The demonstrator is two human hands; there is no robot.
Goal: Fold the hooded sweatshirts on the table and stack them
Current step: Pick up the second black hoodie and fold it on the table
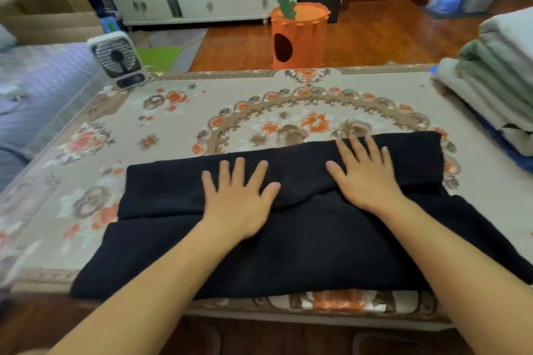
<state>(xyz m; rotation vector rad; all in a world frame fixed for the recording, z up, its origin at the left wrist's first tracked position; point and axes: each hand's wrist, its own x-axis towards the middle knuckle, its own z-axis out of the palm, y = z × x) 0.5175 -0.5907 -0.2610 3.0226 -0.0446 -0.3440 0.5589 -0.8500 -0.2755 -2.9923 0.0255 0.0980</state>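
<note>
Two flat hands on one black sweatshirt (288, 239).

Left hand (239, 204) and right hand (366, 179) press it, each grip spread apart, clamped on nothing. It lies across the tabletop (259, 112) at the near edge (partly folded). One folded stack (496, 81) sits far right, one fan (118, 59) far left; open cloth lies between.

I am pressing my left hand (240, 200) and right hand (364, 174) flat, fingers spread, on the folded black sweatshirt (161, 245) lying on the table (178, 121).
</note>
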